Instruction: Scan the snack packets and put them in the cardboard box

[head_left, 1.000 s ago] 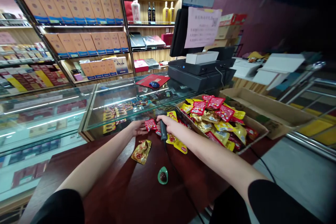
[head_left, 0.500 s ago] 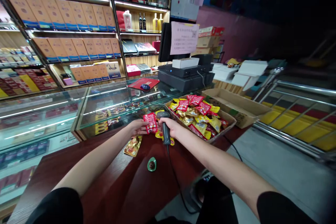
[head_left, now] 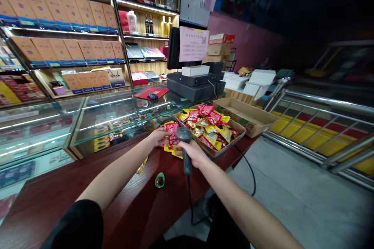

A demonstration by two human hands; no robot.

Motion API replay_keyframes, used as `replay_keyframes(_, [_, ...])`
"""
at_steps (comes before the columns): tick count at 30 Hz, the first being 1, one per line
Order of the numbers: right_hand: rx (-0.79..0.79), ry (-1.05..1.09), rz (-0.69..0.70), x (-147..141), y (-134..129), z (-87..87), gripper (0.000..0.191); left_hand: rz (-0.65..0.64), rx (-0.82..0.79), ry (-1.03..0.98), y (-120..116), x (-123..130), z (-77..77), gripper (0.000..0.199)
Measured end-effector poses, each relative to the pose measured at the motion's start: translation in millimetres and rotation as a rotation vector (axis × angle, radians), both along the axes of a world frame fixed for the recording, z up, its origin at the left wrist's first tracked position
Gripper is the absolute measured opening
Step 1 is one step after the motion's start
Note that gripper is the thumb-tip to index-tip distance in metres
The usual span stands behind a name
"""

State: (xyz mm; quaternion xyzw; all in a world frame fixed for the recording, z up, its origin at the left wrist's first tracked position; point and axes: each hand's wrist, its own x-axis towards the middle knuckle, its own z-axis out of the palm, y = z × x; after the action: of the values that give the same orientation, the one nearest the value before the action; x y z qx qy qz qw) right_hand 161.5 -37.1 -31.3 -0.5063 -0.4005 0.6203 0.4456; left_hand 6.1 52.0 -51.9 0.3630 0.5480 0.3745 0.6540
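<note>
Compared with the frame half a second earlier, the whole view has swung, so the shelves and the tray [head_left: 224,144] sit further left and higher. The gold packet [head_left: 142,165] that lay clear on the desk [head_left: 125,218] is now mostly hidden, only a sliver showing past the left forearm. The red packet [head_left: 172,128] is now further from the left hand's palm, up at the fingertips, and just left of the scanner head.

Right hand [head_left: 193,151]: grip closed round the handle of the black scanner [head_left: 186,159]. Scanner long axis is near upright, leaning a bit, head up and away from the person, angled toward the packet, handle down over the desk. Its cable [head_left: 191,202] drops off the desk edge.

Left hand [head_left: 159,137]: fingers touch the red packet, cannot tell if closed on it. Yellow packets [head_left: 172,151] lie under both hands, beside the tray. Green dish [head_left: 159,180] sits on the desk, nearer the person.
</note>
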Motion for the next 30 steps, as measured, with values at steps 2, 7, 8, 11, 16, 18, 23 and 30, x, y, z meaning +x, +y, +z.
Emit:
replay_keyframes(2, [0.004, -0.039, 0.043, -2, -12, -1.6, 0.012, -0.007, 0.003, -0.017, 1, 2, 1.4, 0.028])
replay_keyframes(7, [-0.044, -0.16, 0.113, -9, -36, -11.8, 0.011, 0.028, 0.014, -0.023, 7, 0, 4.2, 0.032])
replay_keyframes(8, [-0.051, -0.156, 0.12, -11, -39, -14.3, 0.012, 0.026, 0.017, -0.026, 8, -1, 4.7, 0.032])
replay_keyframes(11, [-0.029, -0.126, 0.135, -18, -45, -21.1, 0.014, 0.014, 0.019, -0.013, 9, -6, 5.1, 0.033])
replay_keyframes(16, [0.014, -0.116, 0.152, -24, -49, -25.6, 0.014, 0.005, 0.024, -0.014, 10, -12, 1.0, 0.032])
replay_keyframes(18, [0.016, -0.131, 0.161, -25, -50, -24.5, 0.014, 0.003, 0.022, -0.016, 11, -14, -0.8, 0.029])
replay_keyframes(23, [0.024, -0.136, 0.167, -24, -50, -21.5, 0.012, 0.006, 0.019, -0.014, 12, -16, -3.0, 0.029])
replay_keyframes(30, [0.021, -0.118, 0.152, -23, -49, -21.1, 0.012, 0.009, 0.011, -0.037, 13, -14, -5.8, 0.031])
